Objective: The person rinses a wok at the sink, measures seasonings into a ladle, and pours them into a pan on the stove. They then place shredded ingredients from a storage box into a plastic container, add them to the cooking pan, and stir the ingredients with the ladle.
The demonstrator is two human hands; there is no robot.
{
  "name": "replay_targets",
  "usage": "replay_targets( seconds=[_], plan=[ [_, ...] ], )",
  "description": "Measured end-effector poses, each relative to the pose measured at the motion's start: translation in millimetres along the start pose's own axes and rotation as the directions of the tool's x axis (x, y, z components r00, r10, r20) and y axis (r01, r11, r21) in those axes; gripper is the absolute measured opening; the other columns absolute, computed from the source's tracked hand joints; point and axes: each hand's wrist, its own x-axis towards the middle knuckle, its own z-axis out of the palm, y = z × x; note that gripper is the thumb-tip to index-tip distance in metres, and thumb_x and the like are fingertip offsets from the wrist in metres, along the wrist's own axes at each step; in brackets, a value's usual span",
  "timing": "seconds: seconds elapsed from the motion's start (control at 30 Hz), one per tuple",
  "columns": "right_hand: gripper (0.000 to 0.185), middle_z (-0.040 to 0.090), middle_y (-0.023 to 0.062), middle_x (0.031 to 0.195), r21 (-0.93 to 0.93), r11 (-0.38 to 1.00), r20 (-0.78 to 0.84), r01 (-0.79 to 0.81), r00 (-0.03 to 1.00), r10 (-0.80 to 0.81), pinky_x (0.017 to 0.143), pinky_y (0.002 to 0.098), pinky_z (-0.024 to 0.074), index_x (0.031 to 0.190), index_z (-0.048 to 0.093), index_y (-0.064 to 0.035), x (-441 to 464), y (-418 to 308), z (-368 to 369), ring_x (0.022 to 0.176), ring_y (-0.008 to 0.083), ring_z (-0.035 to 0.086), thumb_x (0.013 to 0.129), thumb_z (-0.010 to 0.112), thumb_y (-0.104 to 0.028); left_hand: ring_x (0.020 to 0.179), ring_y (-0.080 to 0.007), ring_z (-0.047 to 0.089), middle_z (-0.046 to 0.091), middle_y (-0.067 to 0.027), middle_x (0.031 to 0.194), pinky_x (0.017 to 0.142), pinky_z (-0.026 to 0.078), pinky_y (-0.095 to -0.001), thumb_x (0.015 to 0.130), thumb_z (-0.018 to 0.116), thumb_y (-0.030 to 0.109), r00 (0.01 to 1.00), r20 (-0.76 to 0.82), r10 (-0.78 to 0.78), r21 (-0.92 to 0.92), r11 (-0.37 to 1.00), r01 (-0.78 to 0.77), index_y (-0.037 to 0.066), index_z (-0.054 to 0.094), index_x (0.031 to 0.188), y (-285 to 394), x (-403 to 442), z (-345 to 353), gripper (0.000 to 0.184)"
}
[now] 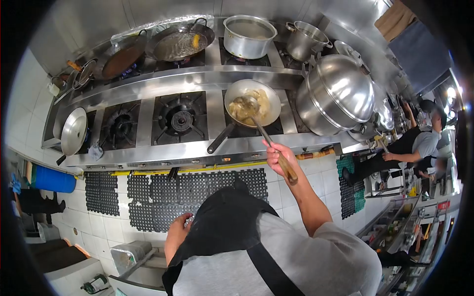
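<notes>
My right hand (280,159) is closed round the wooden handle of a long metal ladle (262,132). The ladle's bowl rests in pale, chunky food (256,102) inside a white frying pan (271,116). This pan sits on a front burner, its black handle (220,138) pointing down and left with no hand on it. Low at my left side, my left hand (180,228) hangs near the black apron (222,222). Its fingers are partly curled, and whether they hold anything cannot be made out.
Front burners (181,120) lie left of the pan, with another pan (75,132) at the far left. Behind stand an oil-filled wok (180,47) and a large pot (250,42). A domed steamer (335,93) stands right. Another person (414,143) works at the right.
</notes>
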Motion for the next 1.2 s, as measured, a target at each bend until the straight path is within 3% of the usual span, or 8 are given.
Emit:
replay_targets(
  seconds=[0.17, 0.3, 0.6, 0.73, 0.87, 1.13, 1.17, 1.2],
  plan=[
    [0.026, 0.054, -0.0009, 0.077, -0.405, 0.913, -0.228, 0.048, 0.962, -0.152, 0.049, 0.0223, 0.0387, 0.122, 0.057, -0.0073, -27.0, -1.5, 29.6, 0.059, 0.0078, 0.048, 0.1, 0.061, -0.02, 0.105, -0.0339, 0.07, 0.071, -0.02, 0.117, 0.088, 0.054, -0.0392, 0.096, 0.065, 0.021, 0.999, -0.026, 0.031, -0.027, 0.999, -0.032, 0.003, 0.068, 0.123, -23.0, 3.9, 4.2, 0.032],
    [0.018, 0.054, 0.0, 0.073, -0.841, 0.54, -0.29, -0.009, 0.852, -0.437, 0.048, 0.0247, 0.041, 0.104, 0.059, -0.0066, -36.7, -1.8, 51.8, 0.054, 0.0096, 0.049, 0.099, 0.063, -0.024, 0.106, -0.0344, 0.069, 0.071, -0.0203, 0.116, 0.089, 0.054, -0.0391, 0.096, 0.066, 0.022, 0.999, -0.009, 0.044, -0.027, 0.999, -0.045, 0.002, 0.068, 0.123, -11.5, -1.8, -6.5, 0.033],
    [0.023, 0.051, -0.0009, 0.066, -0.997, 0.033, 0.019, 0.07, 0.632, -0.775, 0.043, 0.0258, 0.041, 0.113, 0.063, -0.0011, -71.9, 21.5, 120.1, 0.045, 0.0084, 0.049, 0.097, 0.062, -0.018, 0.109, -0.0378, 0.068, 0.07, -0.0231, 0.115, 0.092, 0.053, -0.042, 0.096, 0.067, 0.023, 0.996, 0.052, 0.068, -0.132, 0.989, -0.061, 0.0, 0.068, 0.12, -51.1, 12.7, -16.6, 0.033],
    [0.045, 0.07, 0.0207, 0.085, -0.883, -0.46, 0.386, -0.09, 0.416, -0.823, 0.068, 0.036, 0.0562, 0.135, 0.058, -0.0023, -60.6, 38.9, 100.7, 0.072, 0.0269, 0.071, 0.092, 0.065, -0.015, 0.11, -0.0385, 0.067, 0.07, -0.0238, 0.116, 0.093, 0.052, -0.0423, 0.095, 0.067, 0.025, 0.995, 0.043, 0.085, -0.096, 0.992, -0.081, 0.0, 0.067, 0.121, -47.4, 6.3, -35.5, 0.036],
    [0.053, 0.068, 0.0309, 0.101, -0.676, -0.581, 0.309, -0.453, 0.541, -0.782, 0.084, 0.0501, 0.0543, 0.14, 0.055, -0.0035, -50.9, 39.8, 51.3, 0.097, 0.0474, 0.066, 0.089, 0.064, -0.016, 0.11, -0.0387, 0.067, 0.07, -0.0241, 0.117, 0.094, 0.052, -0.0422, 0.095, 0.068, 0.026, 0.993, 0.048, 0.106, -0.08, 0.992, -0.102, 0.0, 0.067, 0.123, -53.3, 2.1, -51.3, 0.038],
    [0.061, 0.068, 0.031, 0.1, -0.705, -0.518, 0.217, -0.485, 0.547, -0.808, 0.085, 0.0541, 0.0524, 0.144, 0.051, -0.0012, -36.4, 53.5, 10.7, 0.095, 0.048, 0.066, 0.087, 0.066, -0.018, 0.109, -0.0357, 0.067, 0.07, -0.0218, 0.119, 0.092, 0.052, -0.0399, 0.095, 0.066, 0.029, 0.988, 0.12, 0.097, -0.103, 0.991, -0.085, 0.001, 0.067, 0.123, -85.3, -0.4, -72.1, 0.039],
    [0.053, 0.072, 0.0239, 0.089, -0.593, -0.679, 0.508, -0.433, 0.453, -0.732, 0.069, 0.0485, 0.0555, 0.137, 0.057, -0.0012, -30.2, 55.0, -0.4, 0.079, 0.0384, 0.071, 0.089, 0.067, -0.019, 0.108, -0.0356, 0.068, 0.069, -0.0215, 0.12, 0.092, 0.052, -0.04, 0.095, 0.066, 0.029, 0.987, 0.119, 0.107, -0.078, 0.992, -0.098, 0.001, 0.067, 0.123, -84.7, 3.1, -74.2, 0.039],
    [0.045, 0.069, 0.0188, 0.082, -0.805, -0.497, 0.33, -0.323, 0.452, -0.829, 0.062, 0.044, 0.0536, 0.131, 0.059, -0.0023, -20.2, 44.7, -6.9, 0.072, 0.0327, 0.069, 0.091, 0.066, -0.02, 0.108, -0.0355, 0.068, 0.069, -0.0213, 0.12, 0.092, 0.052, -0.04, 0.095, 0.065, 0.03, 0.987, 0.119, 0.105, -0.052, 0.994, -0.1, 0.001, 0.066, 0.123, -85.2, 3.8, -76.7, 0.04]
  ],
)
